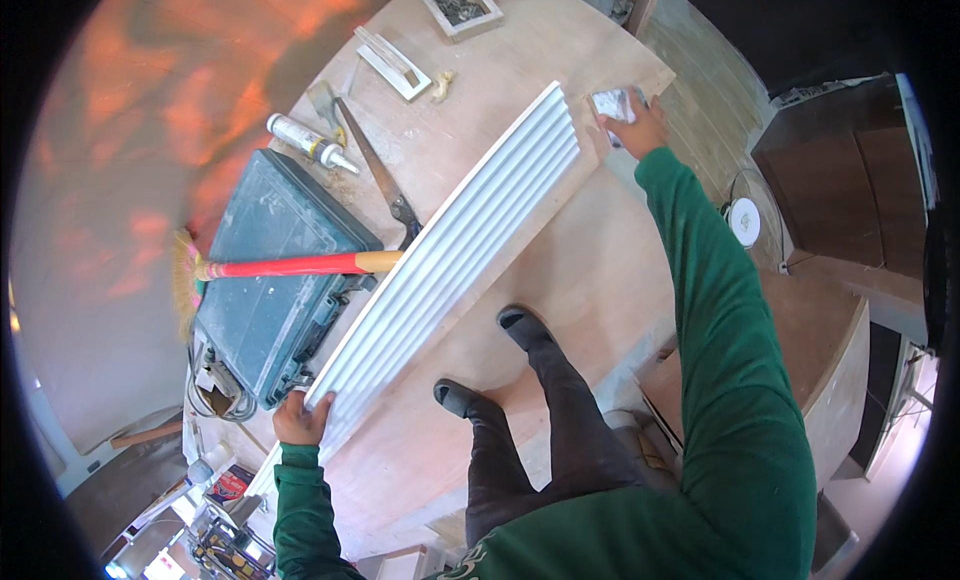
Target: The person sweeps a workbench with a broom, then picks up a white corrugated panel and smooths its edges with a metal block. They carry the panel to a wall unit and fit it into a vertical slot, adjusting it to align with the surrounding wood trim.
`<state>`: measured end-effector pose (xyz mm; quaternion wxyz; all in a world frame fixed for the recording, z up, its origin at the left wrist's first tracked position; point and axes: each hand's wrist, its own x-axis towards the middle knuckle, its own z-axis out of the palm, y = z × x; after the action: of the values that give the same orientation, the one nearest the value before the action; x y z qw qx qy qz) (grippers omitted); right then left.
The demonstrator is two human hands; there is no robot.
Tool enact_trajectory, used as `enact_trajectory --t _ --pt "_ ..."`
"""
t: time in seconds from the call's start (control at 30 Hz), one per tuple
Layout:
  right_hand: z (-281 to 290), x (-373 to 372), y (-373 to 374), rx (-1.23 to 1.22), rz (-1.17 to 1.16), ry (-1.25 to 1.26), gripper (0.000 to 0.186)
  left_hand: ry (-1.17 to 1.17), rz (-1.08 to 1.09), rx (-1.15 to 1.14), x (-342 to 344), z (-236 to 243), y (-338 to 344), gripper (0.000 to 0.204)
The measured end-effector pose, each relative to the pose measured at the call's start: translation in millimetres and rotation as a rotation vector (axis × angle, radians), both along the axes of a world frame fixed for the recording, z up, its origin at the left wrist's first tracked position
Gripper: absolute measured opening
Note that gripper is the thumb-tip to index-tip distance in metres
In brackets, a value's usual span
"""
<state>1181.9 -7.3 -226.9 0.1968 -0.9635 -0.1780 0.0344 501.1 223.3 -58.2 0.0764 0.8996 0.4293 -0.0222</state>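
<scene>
A long white fluted panel [450, 250] lies slantwise across the pale wooden worktop, running from lower left to upper right. My left hand [302, 420] grips the panel's edge near its lower end, with the thumb on top. Just past the panel's far end, my right hand [640, 128] is closed on a small whitish-grey piece [612, 105] at the worktop's corner. The fingers partly cover that piece, and its kind cannot be made out. A broom [285, 266] with a red handle reaches from the left to the panel's edge.
Left of the panel lie a blue-grey tool case [275, 230] under the broom, a handsaw [370, 160] and a sealant tube [305, 140]. Further up are a white float [393, 66] and a box of small metal pieces [460, 22]. A white spool [743, 222] is at the right.
</scene>
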Motion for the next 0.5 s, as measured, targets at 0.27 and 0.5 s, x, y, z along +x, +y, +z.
enact_trajectory --t 0.27,0.5 --pt "114 -197 -52 1.102 -0.153 1.423 0.074 -0.194 0.187 -0.315 -54 76 -57 0.05" --pt "310 -246 -4 1.625 0.022 1.256 0.06 -0.396 0.182 -0.379 -60 121 -101 0.047"
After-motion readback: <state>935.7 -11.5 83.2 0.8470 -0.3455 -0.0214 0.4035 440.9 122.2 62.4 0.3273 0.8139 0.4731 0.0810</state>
